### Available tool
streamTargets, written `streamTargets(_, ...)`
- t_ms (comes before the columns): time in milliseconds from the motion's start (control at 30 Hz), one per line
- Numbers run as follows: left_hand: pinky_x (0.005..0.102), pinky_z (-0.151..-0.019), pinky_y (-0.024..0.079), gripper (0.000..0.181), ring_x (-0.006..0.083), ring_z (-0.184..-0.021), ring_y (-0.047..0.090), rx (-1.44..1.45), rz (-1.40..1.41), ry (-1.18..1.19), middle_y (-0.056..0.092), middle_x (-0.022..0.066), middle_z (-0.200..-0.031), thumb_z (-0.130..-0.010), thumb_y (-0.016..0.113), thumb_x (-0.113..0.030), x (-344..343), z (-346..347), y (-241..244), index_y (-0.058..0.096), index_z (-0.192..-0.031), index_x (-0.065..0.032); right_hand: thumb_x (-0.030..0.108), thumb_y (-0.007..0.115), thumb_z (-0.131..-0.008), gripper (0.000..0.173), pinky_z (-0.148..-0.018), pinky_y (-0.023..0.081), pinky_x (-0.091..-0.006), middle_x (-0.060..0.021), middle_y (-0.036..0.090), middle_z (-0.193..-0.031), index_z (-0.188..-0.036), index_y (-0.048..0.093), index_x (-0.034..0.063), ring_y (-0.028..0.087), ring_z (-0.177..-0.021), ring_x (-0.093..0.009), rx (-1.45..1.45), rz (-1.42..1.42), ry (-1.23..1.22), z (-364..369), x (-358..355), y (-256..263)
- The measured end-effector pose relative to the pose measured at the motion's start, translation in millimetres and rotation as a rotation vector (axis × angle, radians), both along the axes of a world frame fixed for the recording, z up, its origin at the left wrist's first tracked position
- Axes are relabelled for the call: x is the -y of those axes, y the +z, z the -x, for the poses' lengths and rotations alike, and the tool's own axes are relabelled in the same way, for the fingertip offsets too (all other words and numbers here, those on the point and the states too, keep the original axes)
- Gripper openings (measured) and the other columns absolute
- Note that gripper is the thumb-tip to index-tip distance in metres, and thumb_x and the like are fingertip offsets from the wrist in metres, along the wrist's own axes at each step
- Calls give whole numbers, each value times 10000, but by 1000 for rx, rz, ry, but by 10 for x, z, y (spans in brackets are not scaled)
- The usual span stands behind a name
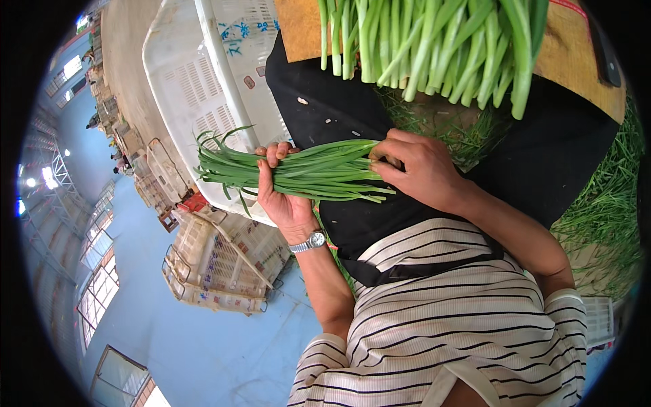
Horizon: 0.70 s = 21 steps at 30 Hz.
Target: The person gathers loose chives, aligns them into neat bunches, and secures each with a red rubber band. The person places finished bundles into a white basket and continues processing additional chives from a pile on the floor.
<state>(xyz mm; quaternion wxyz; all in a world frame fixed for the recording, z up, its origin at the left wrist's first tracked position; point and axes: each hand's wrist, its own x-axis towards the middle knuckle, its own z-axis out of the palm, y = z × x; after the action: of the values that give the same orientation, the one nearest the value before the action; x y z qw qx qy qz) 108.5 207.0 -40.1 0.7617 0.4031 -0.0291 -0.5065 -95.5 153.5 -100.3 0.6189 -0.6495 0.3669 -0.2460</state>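
My left hand (283,188), with a metal-banded watch (308,241) on its wrist, is wrapped around a bunch of garlic chives (325,170). The bunch lies sideways above my lap, leaf tips to the left and pale stem ends to the right. At those stem ends my right hand (419,165) has thumb and fingers closed on some of the stalks; its fingertips partly hide them. Beyond my hands, a larger heap of green stalks (432,51) rests on a wooden board (564,51), with pale ends hanging over the near edge.
A white slatted plastic crate (190,86) stands at the left, marked with blue writing. Stacked crates (224,259) sit on the blue floor (203,346). Loose green leaves (605,203) litter the right side. A black apron (325,112) covers my lap. A dark object (605,63) lies on the board.
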Motion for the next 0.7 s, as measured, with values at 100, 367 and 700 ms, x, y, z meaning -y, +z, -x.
streamTargets(100, 356, -894, 392, 100, 211, -887, 427, -2, 12, -7, 428, 59, -838, -915, 519, -78, -56, -42, -40, 469, -996, -49, 111, 618, -740, 75, -569, 459, -388, -65, 534, -712, -769, 576, 56, 579, -657, -271, -15, 33, -32, -63, -30, -35)
streamTargets(367, 393, -952, 394, 99, 251, -1003, 483, 127, -130, -97, 523, 89, -945, -941, 482, -99, -206, -161, -48, 502, -1015, -35, 26, 629, -698, 123, -510, 447, -351, -71, 534, -668, -715, 512, 57, 575, -604, -250, -16, 157, -220, -192, -149, -60)
streamTargets(700, 410, -971, 411, 110, 268, -1068, 516, 79, -101, -106, 591, 94, -1011, -940, 495, -117, -360, -324, -168, 560, -996, -48, 38, 648, -791, 89, -492, 365, -248, -17, 513, -633, -775, 563, 16, 432, -542, -75, -56, -169, -321, 313, -239, 113)
